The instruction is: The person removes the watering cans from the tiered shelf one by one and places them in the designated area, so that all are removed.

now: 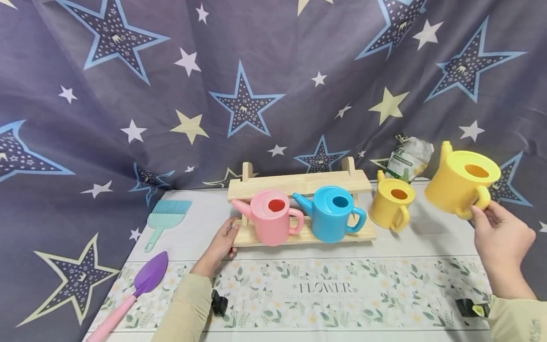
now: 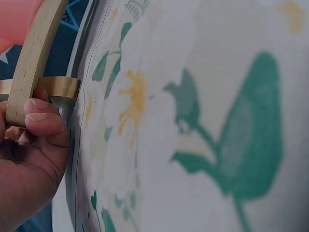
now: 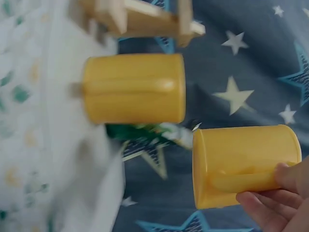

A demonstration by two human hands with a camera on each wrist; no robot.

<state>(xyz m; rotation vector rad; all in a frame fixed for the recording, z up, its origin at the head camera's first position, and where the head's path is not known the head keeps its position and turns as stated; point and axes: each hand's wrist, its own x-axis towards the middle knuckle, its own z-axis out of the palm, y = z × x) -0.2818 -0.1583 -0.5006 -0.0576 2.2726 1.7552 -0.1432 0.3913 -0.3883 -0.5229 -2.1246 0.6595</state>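
Head view, smooth yellow watering can held in right grip, left grip grasping shelf

Holding the end of a pale wooden board with the left hand, with fingers bent around it. Just by the fingertips, crossing behind the board and poking out to the right, another bit of wood. Farther up from the hand, on the far side of the board, part of something smooth and pink, too cut off to name. Behind the hand and the wood, a dark blue cloth with stars. To the right of the hand, a big white sheet with a yellow flower near the fingers and a big, blurry green leaf farther off.
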